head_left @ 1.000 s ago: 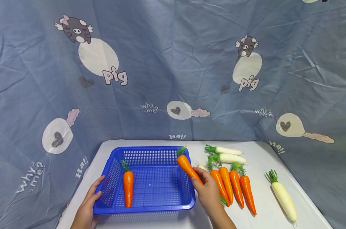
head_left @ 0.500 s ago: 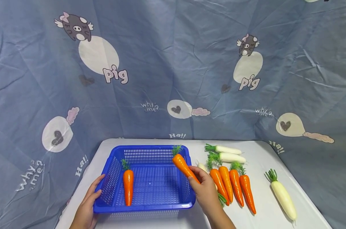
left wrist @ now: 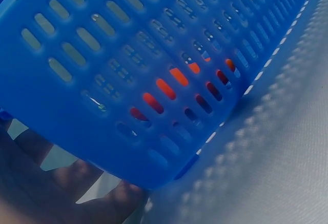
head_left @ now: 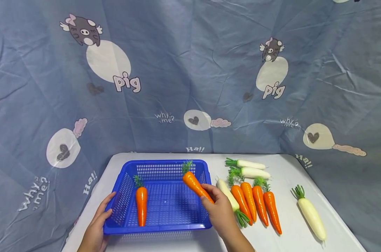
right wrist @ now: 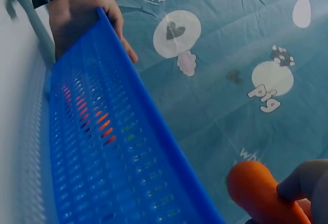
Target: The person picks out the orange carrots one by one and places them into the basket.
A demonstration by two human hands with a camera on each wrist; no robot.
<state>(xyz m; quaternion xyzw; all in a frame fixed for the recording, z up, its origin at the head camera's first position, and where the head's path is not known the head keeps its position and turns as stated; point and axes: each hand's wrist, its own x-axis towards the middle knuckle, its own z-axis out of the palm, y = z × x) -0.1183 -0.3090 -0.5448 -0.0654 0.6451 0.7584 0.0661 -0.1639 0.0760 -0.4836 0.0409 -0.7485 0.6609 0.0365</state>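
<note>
My right hand pinches an orange carrot near its thin end, holding it tilted over the right part of the blue plastic basket. The carrot's thick end and green top point up and left. In the right wrist view, the carrot shows above the basket's rim. My left hand grips the basket's left side, fingers at the rim. Another carrot lies inside the basket on the left; its orange shows through the slots in the left wrist view.
Right of the basket lie several carrots in a row and a white radish beside them. Two more radishes lie behind, and another radish is far right on the white table. A printed curtain hangs behind.
My right hand has carried the carrot leftward, from the basket's right rim to over its inside. The white radish by the carrots is now more exposed. My left hand stays on the basket.
</note>
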